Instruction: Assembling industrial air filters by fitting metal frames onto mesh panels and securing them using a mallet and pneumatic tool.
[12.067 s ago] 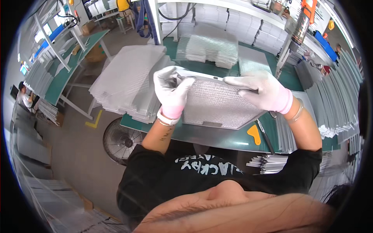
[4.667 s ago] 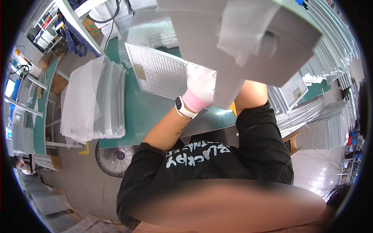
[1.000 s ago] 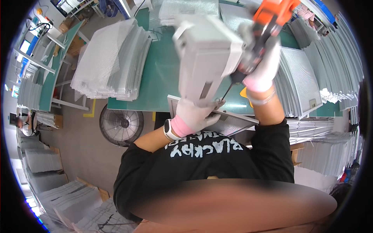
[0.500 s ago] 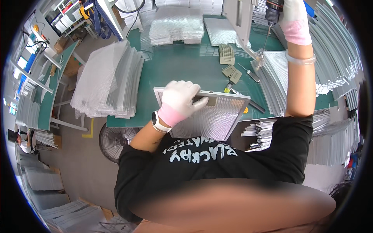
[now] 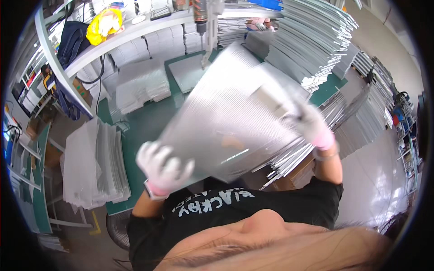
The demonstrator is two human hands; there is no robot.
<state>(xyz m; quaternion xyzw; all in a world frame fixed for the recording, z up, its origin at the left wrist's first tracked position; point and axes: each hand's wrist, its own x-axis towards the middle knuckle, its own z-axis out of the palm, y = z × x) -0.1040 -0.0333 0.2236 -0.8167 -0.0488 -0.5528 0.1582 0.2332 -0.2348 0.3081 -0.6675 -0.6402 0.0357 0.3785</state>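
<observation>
A large framed mesh panel (image 5: 226,108), grey and silvery, is lifted at a tilt above the bench and smeared by motion. My left hand (image 5: 162,165), in a white glove with a pink cuff, is at the panel's lower left edge, its fingers curled about that edge. My right hand (image 5: 312,124), gloved alike, grips the right side near a blurred beige patch (image 5: 271,99) on the mesh. Beyond the panel hangs a power screwdriver (image 5: 200,20) with a long bit pointing down; neither hand touches it.
The green bench (image 5: 149,122) bears a stack of mesh sheets (image 5: 92,162) at left and another stack (image 5: 142,86) behind. A tall pile of panels (image 5: 307,40) rises at back right. More panels (image 5: 289,165) lie low on the right. A white shelf (image 5: 135,34) spans the back.
My right hand has left the power screwdriver and come down to the panel. The panel has been raised and turned. My view has shifted toward the right.
</observation>
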